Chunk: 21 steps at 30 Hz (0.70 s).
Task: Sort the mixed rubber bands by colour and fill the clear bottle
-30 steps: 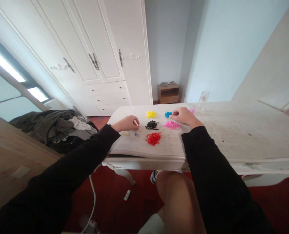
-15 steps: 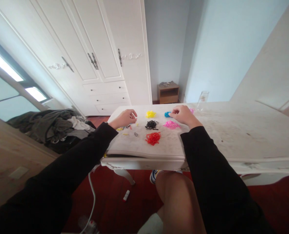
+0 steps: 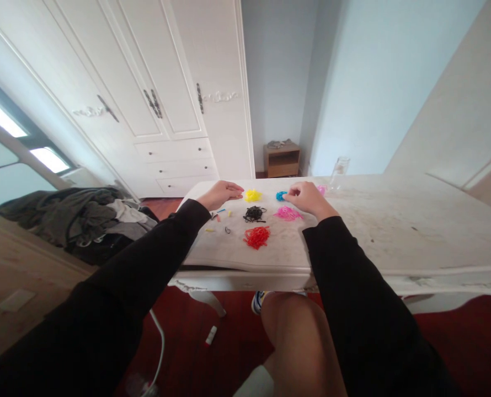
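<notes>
My left hand (image 3: pixel 225 193) reaches in from the left, its fingers stretched out beside a small yellow pile of rubber bands (image 3: pixel 252 196); nothing shows in it. At the right edge of the blue rubber bands (image 3: pixel 281 196), my right hand (image 3: pixel 307 198) has thumb and fingertips pinched together. What lies between those fingertips is too small to tell. Nearer me are piles of black rubber bands (image 3: pixel 254 214), pink rubber bands (image 3: pixel 287 213) and red rubber bands (image 3: pixel 256 237). Several loose bands (image 3: pixel 227 230) of mixed colours lie under and before my left forearm.
The piles rest on a white table (image 3: pixel 378 226). A clear glass bottle (image 3: pixel 339 172) stands at its back edge, near more pink bands (image 3: pixel 321 189) behind my right hand. Left of the table is a heap of clothes (image 3: pixel 75 220). A white cable (image 3: pixel 161 342) hangs by the table leg.
My left hand has moved right and slightly away from me, from above the loose bands to beside the yellow pile, its fingers straighter. My right hand stays pinched at the blue pile.
</notes>
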Motion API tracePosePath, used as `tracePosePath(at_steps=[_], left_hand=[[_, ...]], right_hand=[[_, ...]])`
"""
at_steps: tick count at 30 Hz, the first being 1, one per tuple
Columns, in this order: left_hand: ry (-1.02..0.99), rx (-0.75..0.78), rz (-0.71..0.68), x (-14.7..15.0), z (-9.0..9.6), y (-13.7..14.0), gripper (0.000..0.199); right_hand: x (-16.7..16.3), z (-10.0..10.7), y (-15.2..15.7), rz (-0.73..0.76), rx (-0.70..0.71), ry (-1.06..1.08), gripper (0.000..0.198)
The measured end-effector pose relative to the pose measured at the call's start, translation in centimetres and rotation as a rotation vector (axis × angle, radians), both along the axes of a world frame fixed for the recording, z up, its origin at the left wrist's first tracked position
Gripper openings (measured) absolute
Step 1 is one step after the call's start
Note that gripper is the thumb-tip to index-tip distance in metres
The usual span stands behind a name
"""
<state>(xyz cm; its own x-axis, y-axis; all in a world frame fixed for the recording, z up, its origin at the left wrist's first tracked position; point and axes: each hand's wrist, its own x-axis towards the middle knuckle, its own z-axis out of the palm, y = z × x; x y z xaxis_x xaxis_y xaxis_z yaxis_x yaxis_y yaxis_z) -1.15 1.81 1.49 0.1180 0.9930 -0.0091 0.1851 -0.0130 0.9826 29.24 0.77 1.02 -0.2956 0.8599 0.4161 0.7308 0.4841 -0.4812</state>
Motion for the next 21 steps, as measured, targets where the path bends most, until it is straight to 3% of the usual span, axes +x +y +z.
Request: tracePosePath(at_steps=[8,13,21], left_hand=[[-0.111,-0.043,-0.004,0.5,-0.6,1.2,0.012],[-0.154,0.022,0.078,1.7,-0.5,2.3,0.015],[0.013,0.074,0.088,2.7,-0.1,3.7,0.014]], right_hand=[[-0.1,0.0,-0.2,0.002,-0.024,0.029,0.029],[-0.1,0.0,-0.3,0.016,-0.027,0.022,0.032],[0.0,-0.6,0.2,0.02,-0.017,0.018,0.029]])
